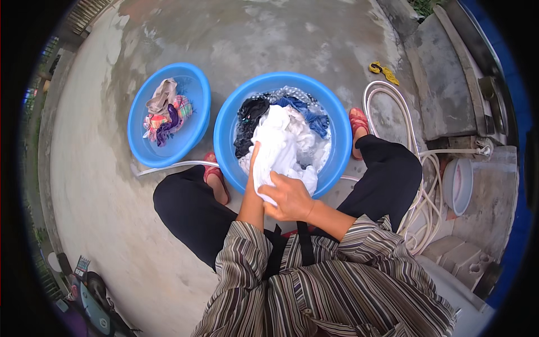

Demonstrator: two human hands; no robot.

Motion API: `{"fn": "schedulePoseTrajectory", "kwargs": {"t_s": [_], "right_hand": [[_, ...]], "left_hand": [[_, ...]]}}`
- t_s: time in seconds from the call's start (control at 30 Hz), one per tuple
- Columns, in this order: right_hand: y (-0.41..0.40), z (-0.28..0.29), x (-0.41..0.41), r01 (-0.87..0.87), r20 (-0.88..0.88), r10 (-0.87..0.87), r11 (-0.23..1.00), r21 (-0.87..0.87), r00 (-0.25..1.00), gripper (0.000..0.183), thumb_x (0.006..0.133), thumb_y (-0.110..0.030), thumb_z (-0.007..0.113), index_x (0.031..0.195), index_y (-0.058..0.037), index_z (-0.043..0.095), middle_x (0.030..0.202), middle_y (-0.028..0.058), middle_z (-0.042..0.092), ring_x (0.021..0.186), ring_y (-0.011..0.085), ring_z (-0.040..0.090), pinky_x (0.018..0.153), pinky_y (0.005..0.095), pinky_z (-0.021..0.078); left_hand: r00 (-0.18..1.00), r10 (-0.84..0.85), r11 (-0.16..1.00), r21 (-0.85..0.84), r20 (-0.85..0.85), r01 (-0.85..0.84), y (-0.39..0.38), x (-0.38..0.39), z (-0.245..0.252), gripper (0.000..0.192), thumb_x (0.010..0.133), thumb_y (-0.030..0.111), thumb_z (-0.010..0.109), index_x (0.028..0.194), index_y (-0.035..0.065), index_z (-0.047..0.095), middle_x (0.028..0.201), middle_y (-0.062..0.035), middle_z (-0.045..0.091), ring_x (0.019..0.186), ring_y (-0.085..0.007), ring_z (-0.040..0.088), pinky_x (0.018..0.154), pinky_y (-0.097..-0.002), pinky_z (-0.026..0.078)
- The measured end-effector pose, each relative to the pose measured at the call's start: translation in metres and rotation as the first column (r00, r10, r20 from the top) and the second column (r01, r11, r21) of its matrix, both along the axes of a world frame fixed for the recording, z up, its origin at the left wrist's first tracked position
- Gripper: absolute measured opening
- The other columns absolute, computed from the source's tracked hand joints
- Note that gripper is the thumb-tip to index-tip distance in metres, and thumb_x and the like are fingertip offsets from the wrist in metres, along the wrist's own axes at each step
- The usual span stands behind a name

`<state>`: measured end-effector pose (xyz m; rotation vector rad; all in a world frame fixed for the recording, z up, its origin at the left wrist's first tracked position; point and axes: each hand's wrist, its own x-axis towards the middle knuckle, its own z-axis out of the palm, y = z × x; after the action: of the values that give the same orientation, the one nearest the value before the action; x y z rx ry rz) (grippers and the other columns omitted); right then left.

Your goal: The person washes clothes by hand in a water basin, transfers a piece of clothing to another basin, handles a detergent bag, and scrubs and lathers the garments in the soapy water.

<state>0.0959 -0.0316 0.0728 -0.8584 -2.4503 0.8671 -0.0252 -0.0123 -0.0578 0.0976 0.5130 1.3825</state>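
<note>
A wet white cloth garment lies bunched over my left hand, whose fingers it hides; only the thumb-side edge and wrist show. My right hand grips the near end of this garment, close to my left forearm. Both are above the near side of a large round blue plastic basin between my feet. In the basin's sudsy water are black cloth, blue cloth, grey-white dotted fabric and pale cloth.
Left stands a second blue basin with beige, plaid and purple cloths in water. A clear hose coils along the right and passes behind the large basin. Further right are a grey tub, hollow blocks and yellow netting. A scooter stands lower left.
</note>
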Motion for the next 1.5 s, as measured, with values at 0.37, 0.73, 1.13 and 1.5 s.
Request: {"fn": "schedulePoseTrajectory", "kwargs": {"t_s": [0.37, 0.73, 1.13, 1.5], "right_hand": [[0.042, -0.046, -0.011, 0.412, -0.074, -0.41, 0.911, 0.01, 0.909, 0.032, 0.064, -0.035, 0.069, 0.066, -0.0072, 0.053, 0.066, 0.0084, 0.053, 0.062, 0.0272, 0.054, 0.056, 0.0359, 0.042], [0.04, -0.048, -0.015, 0.502, -0.062, -0.524, 0.839, -0.208, 0.85, 0.019, 0.076, -0.031, 0.057, 0.07, -0.0133, 0.058, 0.058, 0.0129, 0.058, 0.055, 0.0319, 0.057, 0.048, 0.0414, 0.0421], [0.024, -0.043, -0.016, 0.416, -0.134, -0.456, 0.875, -0.246, 0.88, 0.024, 0.076, -0.03, 0.057, 0.063, -0.0107, 0.05, 0.056, 0.0118, 0.053, 0.053, 0.0307, 0.055, 0.048, 0.0383, 0.0406], [0.09, -0.035, 0.02, -0.081, -0.248, -0.363, 0.418, -0.905, 0.898, 0.073, 0.071, -0.004, 0.06, 0.132, -0.0016, 0.02, 0.112, 0.0124, 0.051, 0.083, 0.0153, 0.053, 0.072, 0.0282, 0.0446]], "left_hand": [[0.987, 0.075, 0.992, -0.112, 0.139, -0.059, -0.024, 0.033, -0.046, 0.039, 0.082, 0.034, 0.047, 0.112, 0.0085, 0.047, 0.111, -0.0115, 0.051, 0.102, -0.0227, 0.051, 0.087, -0.0383, 0.042], [0.999, -0.014, 0.95, -0.313, -0.033, 0.003, 0.001, 0.01, -0.03, 0.034, 0.085, 0.025, 0.038, 0.11, 0.0042, 0.05, 0.099, -0.0104, 0.058, 0.088, -0.0231, 0.058, 0.078, -0.0375, 0.047], [0.996, -0.076, 0.996, 0.032, -0.054, 0.078, -0.008, -0.005, -0.017, 0.022, 0.081, 0.021, 0.047, 0.095, 0.0047, 0.054, 0.082, -0.007, 0.058, 0.074, -0.0202, 0.059, 0.063, -0.0306, 0.049], [0.951, -0.051, 0.969, -0.244, -0.305, -0.027, 0.004, 0.023, 0.071, 0.053, 0.086, 0.038, 0.046, 0.124, 0.0026, 0.037, 0.119, -0.0114, 0.047, 0.108, -0.0226, 0.047, 0.09, -0.0358, 0.038]]}}
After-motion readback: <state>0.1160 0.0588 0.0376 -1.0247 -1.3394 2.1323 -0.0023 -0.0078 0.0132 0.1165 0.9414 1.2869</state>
